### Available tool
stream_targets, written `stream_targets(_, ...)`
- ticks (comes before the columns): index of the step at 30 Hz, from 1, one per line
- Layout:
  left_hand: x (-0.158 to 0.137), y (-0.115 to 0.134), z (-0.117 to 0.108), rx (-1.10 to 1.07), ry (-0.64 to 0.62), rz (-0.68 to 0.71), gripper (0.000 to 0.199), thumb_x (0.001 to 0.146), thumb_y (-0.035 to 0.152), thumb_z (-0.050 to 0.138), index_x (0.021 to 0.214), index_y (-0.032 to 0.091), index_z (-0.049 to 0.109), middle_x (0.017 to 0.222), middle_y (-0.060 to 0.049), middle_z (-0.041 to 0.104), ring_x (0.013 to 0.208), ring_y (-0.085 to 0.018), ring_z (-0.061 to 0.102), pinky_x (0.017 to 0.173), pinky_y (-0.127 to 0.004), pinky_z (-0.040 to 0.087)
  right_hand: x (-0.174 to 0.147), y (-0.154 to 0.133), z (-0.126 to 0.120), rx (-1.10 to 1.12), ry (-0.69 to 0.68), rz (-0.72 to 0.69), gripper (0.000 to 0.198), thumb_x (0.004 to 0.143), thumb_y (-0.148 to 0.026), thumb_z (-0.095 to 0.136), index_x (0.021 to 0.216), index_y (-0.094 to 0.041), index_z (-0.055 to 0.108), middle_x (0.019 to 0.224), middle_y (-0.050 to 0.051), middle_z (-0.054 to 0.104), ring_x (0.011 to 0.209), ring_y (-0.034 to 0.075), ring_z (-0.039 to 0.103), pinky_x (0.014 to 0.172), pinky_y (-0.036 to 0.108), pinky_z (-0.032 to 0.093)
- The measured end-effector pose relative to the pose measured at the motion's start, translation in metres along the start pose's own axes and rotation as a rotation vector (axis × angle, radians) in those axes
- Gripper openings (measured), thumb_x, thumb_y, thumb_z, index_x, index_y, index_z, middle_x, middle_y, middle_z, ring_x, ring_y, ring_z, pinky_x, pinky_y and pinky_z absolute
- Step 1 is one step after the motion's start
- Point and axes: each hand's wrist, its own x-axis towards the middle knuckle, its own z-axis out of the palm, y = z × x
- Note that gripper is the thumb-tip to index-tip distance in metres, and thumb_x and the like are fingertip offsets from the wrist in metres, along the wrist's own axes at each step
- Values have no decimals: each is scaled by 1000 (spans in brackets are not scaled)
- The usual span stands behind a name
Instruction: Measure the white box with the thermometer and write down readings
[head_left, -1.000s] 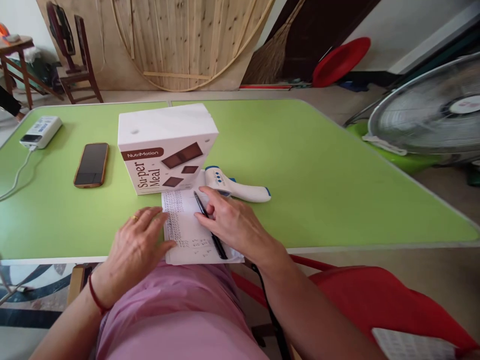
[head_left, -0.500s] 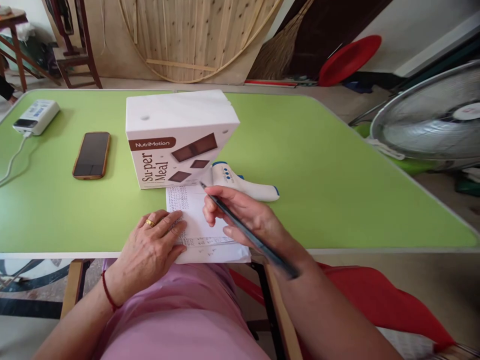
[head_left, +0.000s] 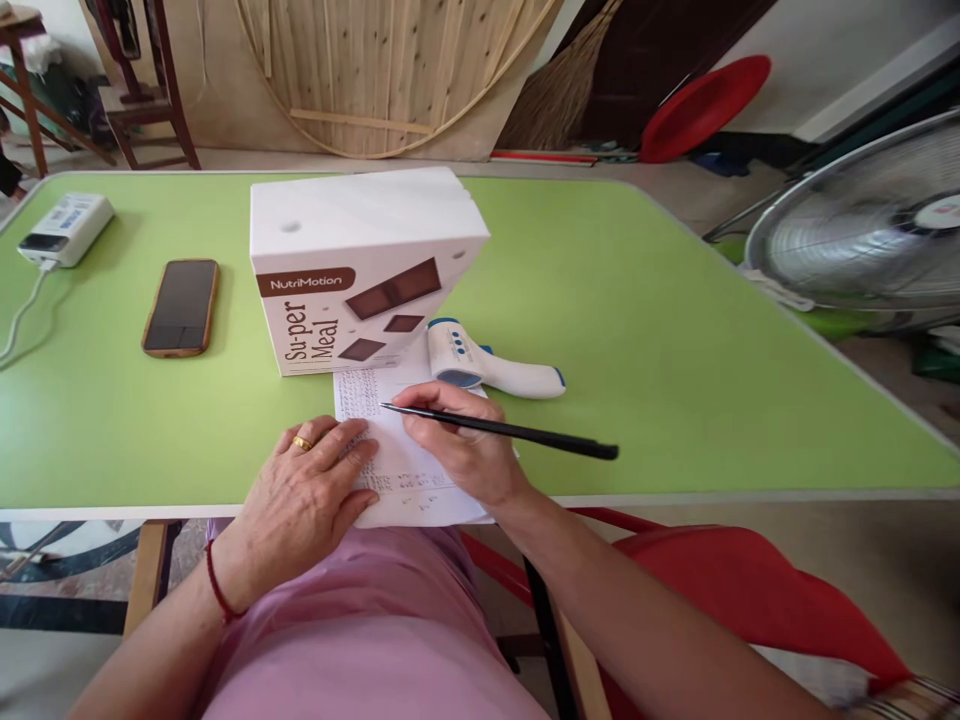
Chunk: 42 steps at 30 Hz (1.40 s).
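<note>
My right hand (head_left: 465,450) grips a black pen (head_left: 525,432), its tip pointing left just over the paper (head_left: 397,445). Whether the tip touches the sheet I cannot tell. Small handwriting covers the paper's left side and lower part. My left hand (head_left: 311,480) lies flat with fingers stretched over the paper's left edge. Behind the sheet stands a white NutriMotion box (head_left: 367,290), upright. A white and blue infrared thermometer (head_left: 495,365) lies right of the box, just beyond my right hand.
On the green table (head_left: 675,370), a phone (head_left: 181,308) lies left of the box. Further left is a white power bank (head_left: 66,230) with a cable. A large fan (head_left: 862,220) stands past the right edge. A red stool (head_left: 750,590) is below on the right.
My right hand has come down and left toward the paper, and the pen has turned from steeply slanted to nearly level. My left hand stays in place.
</note>
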Motion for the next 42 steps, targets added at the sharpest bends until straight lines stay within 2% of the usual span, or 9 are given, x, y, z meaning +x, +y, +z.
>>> stream_targets(3, 1, 0, -1, -5, -4, -5, 31, 103, 32, 50, 127, 15, 61, 137, -13, 64, 118, -33, 56, 90, -49, 50, -1, 2, 2, -26, 55, -8, 8, 74, -30, 60, 75, -22, 62, 52, -5, 56, 45, 11, 45, 45, 25, 38)
stream_targets(6, 1, 0, -1, 2, -16, -13, 31, 102, 32, 51, 127, 16, 62, 137, -14, 64, 119, -33, 56, 90, -49, 50, -1, 2, 5, -117, 80, -52, 8, 73, -29, 61, 70, -24, 57, 50, -6, 55, 45, 11, 46, 45, 25, 39)
stream_targets(9, 1, 0, -1, 6, -17, -6, 31, 102, 32, 51, 127, 15, 62, 137, -14, 64, 119, -33, 56, 90, -49, 50, -1, 2, 7, -212, 63, -128, 10, 75, -27, 60, 67, -24, 56, 54, -4, 59, 48, 12, 49, 47, 25, 42)
stream_targets(14, 0, -2, 1, 12, 12, 9, 32, 102, 33, 51, 126, 14, 62, 135, -14, 65, 118, -34, 56, 90, -50, 51, -1, 3, 7, -234, -3, -179, 12, 79, -27, 58, 68, -24, 56, 56, -4, 59, 49, 11, 49, 49, 23, 42)
stream_targets(27, 0, -2, 1, 19, 4, 3, 33, 103, 33, 49, 128, 16, 63, 136, -14, 64, 121, -33, 56, 93, -50, 51, -1, 3, 7, -261, -50, -156, 14, 81, -32, 56, 70, -25, 55, 59, -2, 61, 53, 13, 51, 52, 24, 43)
stream_targets(33, 1, -2, 1, 24, 29, 24, 34, 103, 32, 49, 126, 12, 63, 134, -14, 65, 117, -34, 56, 90, -51, 51, 0, 2, 7, -277, -35, -182, 11, 80, -27, 55, 69, -24, 53, 57, -3, 58, 52, 13, 52, 52, 24, 43)
stream_targets(42, 1, -2, 1, 14, 24, 16, 33, 102, 32, 50, 126, 13, 63, 135, -14, 65, 117, -35, 56, 90, -51, 50, -1, 3, 7, -260, -46, -194, 11, 80, -26, 56, 69, -24, 53, 57, -4, 59, 51, 12, 51, 51, 23, 41)
